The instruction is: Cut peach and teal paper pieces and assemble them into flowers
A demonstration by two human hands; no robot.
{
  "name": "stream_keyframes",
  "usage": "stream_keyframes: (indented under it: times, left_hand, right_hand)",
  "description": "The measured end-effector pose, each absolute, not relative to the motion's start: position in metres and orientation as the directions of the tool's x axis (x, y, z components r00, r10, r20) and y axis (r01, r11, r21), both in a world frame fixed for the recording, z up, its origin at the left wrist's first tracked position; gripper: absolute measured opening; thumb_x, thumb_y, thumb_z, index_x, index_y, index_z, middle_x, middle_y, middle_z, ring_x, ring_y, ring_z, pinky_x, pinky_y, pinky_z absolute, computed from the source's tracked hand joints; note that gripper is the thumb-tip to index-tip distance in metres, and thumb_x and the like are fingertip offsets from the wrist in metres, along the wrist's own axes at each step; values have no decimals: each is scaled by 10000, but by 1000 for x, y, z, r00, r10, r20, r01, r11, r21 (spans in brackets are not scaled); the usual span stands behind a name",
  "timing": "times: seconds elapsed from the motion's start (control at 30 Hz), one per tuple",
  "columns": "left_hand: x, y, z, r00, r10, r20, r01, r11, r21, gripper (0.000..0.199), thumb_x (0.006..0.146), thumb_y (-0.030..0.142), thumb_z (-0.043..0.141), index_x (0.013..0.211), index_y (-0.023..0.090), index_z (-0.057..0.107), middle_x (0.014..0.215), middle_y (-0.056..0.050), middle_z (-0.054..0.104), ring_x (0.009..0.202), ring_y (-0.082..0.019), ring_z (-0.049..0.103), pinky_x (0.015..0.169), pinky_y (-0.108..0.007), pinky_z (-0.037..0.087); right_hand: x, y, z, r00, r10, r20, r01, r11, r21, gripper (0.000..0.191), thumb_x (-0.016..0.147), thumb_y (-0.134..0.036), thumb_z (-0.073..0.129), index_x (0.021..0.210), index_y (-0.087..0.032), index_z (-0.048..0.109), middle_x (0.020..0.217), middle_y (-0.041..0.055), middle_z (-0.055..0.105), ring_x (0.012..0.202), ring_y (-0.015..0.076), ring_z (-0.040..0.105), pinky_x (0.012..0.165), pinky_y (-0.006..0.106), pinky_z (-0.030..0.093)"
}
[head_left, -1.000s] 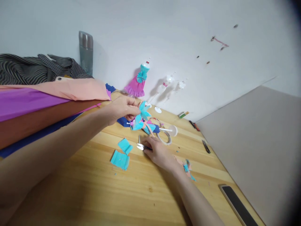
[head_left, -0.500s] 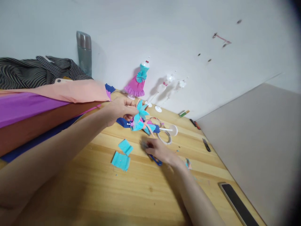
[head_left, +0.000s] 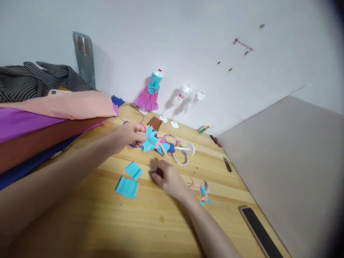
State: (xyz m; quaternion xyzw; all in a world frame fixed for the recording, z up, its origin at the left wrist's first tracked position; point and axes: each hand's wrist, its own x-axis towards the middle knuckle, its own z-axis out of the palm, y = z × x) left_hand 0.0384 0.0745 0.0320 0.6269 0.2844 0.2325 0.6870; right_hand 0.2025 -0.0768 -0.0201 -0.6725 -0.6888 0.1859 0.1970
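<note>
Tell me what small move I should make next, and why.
Perhaps lay the mostly hidden scissors down, freeing the right hand to steady the small mannequin: it lies on the table, and the left hand is busy pinching blue petals near its upper end.

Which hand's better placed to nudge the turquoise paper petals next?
The left hand, likely: its fingers pinch the turquoise paper petals. The right hand sits apart from them, nearer the camera, and seems to hold a dark, grey-tipped tool, too blurred to identify.
</note>
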Motion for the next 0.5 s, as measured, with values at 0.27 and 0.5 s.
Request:
stream_keyframes:
  times: [0.27,0.5]
  left_hand:
    - [41,72,25,753,648,-116,77,88,993,127,623,166,643,578,155,524,484,33,538,471,-67,480,511,-190,397]
    - [37,67,36,753,651,-95,86,45,995,150,635,180,623,552,161,500,495,28,539,486,-71,475,517,-191,389]
  right_hand:
    - [235,-70,-22,110,991,71,799,-45,-600,84,741,-136,554,671,-178,573,676,18,573,629,145,493,600,270,376]
    - [250,-69,-5,187,982,34,572,-81,-816,290,816,-407,555,957,-168,637,798,58,657,656,165,573,570,282,448]
